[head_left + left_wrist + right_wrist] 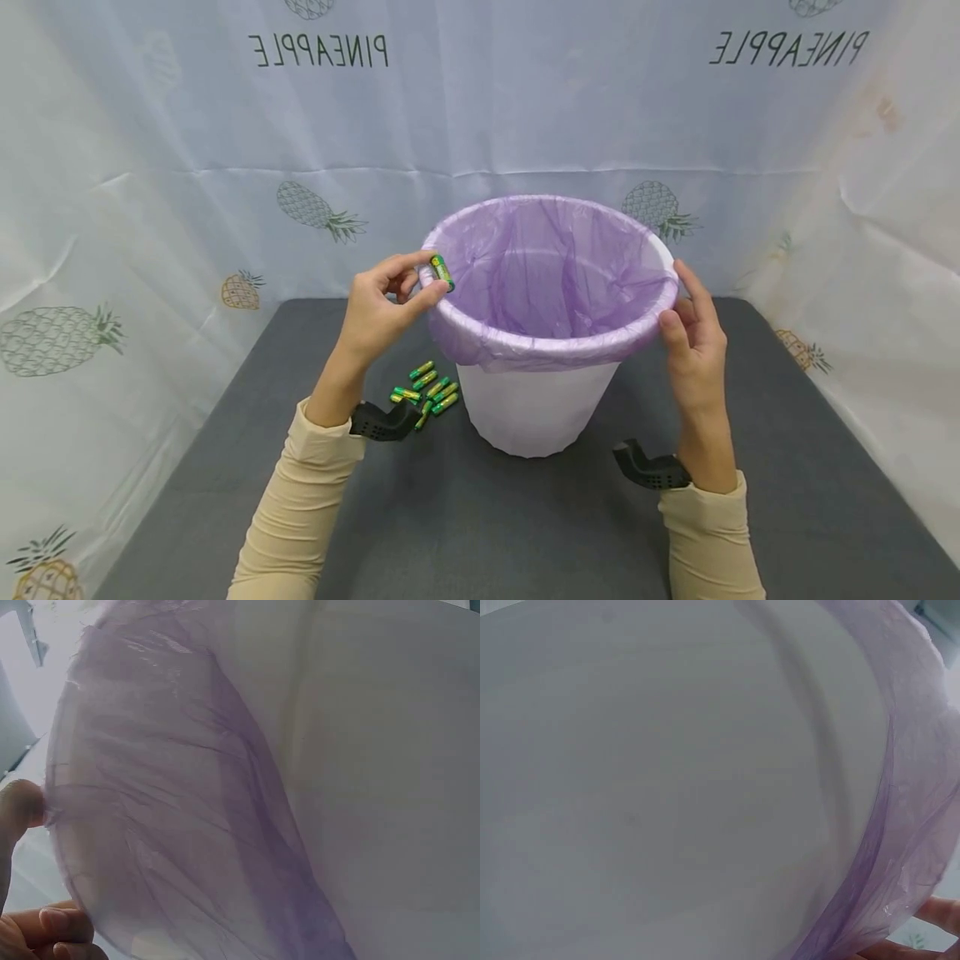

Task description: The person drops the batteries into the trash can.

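Between thumb and forefinger, my left hand (381, 307) pinches a green and yellow battery (442, 273) at the left rim of a white trash can (532, 408). A thin purple trash bag (540, 275) lines the can, its edge folded down over the outside of the rim. At the opposite side, my right hand (696, 342) holds the can's right rim, thumb in front and fingers behind. The left wrist view shows the folded bag (172, 787) close up with left fingers (64, 924) at its edge. In the right wrist view, fingertips (941, 911) show under the bag's fold.
Several green and yellow batteries (424, 392) lie loose on the dark grey table (480, 525), left of the can and partly behind the left wrist's black camera mount (386, 421). A pineapple-print curtain (480, 108) hangs behind and along both sides.
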The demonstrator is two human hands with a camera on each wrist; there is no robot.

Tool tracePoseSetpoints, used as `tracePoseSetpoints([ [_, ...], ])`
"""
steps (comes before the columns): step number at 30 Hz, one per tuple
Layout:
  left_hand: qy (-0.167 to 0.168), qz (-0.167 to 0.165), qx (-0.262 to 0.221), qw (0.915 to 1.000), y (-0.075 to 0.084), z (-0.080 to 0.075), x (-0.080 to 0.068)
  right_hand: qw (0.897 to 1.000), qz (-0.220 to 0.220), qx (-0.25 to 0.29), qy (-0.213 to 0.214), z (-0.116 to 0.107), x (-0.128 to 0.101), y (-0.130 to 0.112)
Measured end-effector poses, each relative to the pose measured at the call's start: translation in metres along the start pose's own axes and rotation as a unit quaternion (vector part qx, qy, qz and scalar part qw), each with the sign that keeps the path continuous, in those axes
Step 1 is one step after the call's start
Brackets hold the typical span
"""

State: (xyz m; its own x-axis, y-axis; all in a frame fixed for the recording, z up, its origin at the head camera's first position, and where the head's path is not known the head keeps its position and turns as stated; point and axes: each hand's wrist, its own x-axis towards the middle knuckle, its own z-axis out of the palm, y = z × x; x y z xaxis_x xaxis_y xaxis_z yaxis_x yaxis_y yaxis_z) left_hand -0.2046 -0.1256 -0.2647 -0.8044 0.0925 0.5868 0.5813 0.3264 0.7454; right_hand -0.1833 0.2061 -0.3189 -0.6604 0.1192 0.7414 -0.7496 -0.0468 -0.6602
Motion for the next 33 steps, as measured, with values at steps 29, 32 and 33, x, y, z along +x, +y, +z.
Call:
tracePoseSetpoints([
  [29,0.03,0.033,-0.026,0.9987,-0.024,-0.022,-0.033,1.0,0.011,0.014,0.005,0.001,0.0,0.004],
  [32,0.025,0.025,-0.019,0.9992,-0.032,-0.024,-0.037,1.0,0.013,0.017,0.005,0.002,0.0,0.004],
  [33,0.024,0.021,-0.015,0.9994,-0.035,-0.025,-0.039,1.0,0.014,0.018,0.005,0.002,0.0,0.004],
])
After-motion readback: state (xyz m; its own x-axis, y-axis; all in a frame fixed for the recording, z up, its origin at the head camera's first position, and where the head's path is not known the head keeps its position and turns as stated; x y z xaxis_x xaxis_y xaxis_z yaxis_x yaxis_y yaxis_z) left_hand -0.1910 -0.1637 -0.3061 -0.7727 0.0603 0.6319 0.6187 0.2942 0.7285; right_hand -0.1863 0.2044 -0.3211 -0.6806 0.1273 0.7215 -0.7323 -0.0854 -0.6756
